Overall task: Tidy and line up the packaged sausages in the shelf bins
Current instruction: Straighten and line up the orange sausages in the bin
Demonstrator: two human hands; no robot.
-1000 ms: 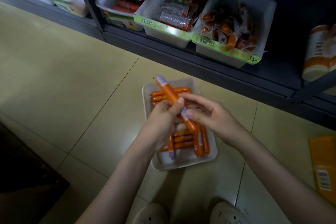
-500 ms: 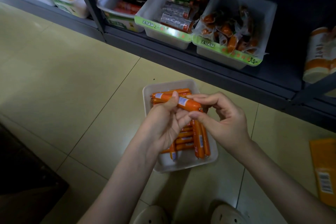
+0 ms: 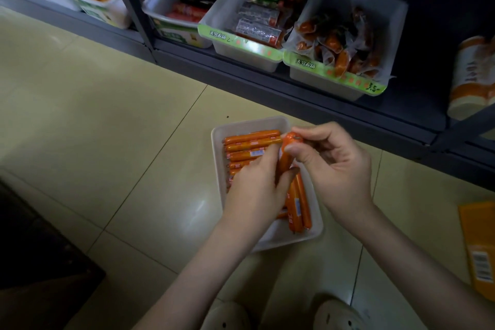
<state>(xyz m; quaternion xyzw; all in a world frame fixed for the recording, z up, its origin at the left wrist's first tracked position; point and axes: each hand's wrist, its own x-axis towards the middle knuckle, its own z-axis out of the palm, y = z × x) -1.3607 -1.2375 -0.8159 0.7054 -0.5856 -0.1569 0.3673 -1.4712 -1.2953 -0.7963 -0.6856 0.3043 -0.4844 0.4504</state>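
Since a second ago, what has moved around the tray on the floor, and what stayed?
The sausage held by both hands turned: slanted up-left, then crosswise over the white tray, now lengthwise, one end toward the shelf. The right hand pinches that far end; the left hand holds the lower part. The tray, the sausages lying in it and the shelf bins stayed put.

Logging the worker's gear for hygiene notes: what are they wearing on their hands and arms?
Nothing visible: left hand and right hand are bare, with no gloves, rings or watch. No sleeves show on either forearm.
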